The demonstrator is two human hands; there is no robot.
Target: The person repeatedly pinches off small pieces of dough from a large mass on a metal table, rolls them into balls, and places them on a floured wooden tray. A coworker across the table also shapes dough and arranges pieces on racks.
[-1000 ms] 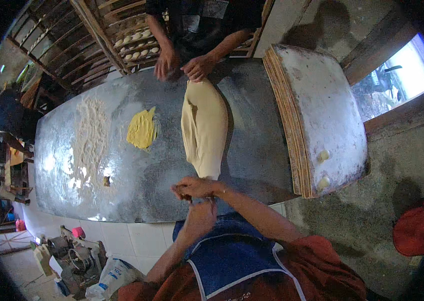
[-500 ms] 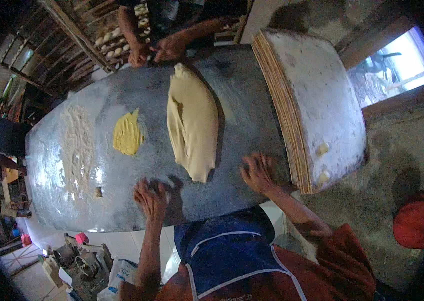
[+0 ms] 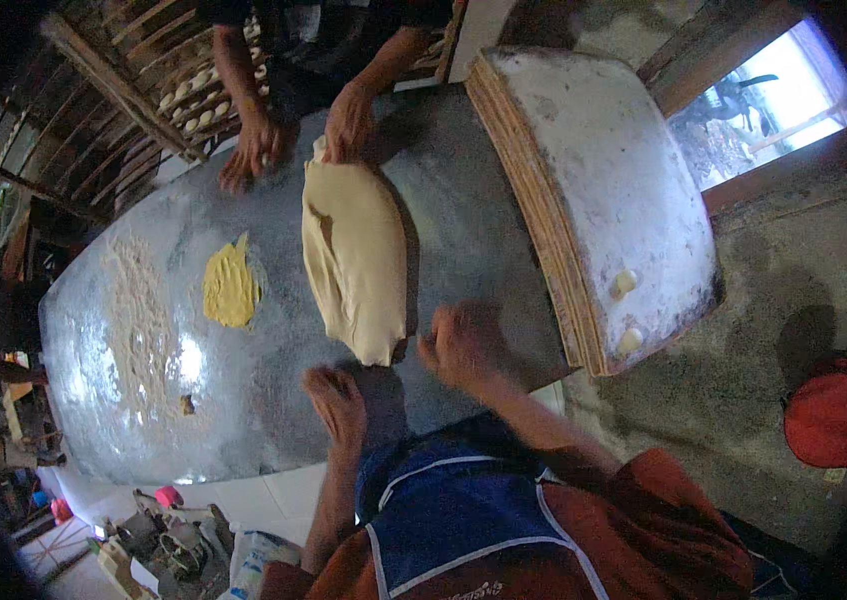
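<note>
A long slab of pale dough [image 3: 358,255] lies across the dark table [image 3: 463,200], a fold running along its left side. Just short of its near end is my left hand [image 3: 336,408], fingers loosely bent and apart, holding nothing. To the right of that end, my right hand [image 3: 463,345] hovers near the dough without touching it; its fingers are smeared by motion. Across the table, another person's hand [image 3: 348,125] grips the dough's far end. That person's other hand [image 3: 255,150] rests on the tabletop.
Left of the dough is a yellow, butter-like spread [image 3: 232,285]. Farther left lies a whitish smear [image 3: 138,310] with a small brown lump [image 3: 187,404]. A stack of boards [image 3: 603,190] stands on the right, two dough bits on top. Racks [image 3: 208,100] hold pale pieces behind.
My right hand has moved left toward the dough's near end, my left hand slightly right. The other person's hands have separated, one now gripping the dough's far end.
</note>
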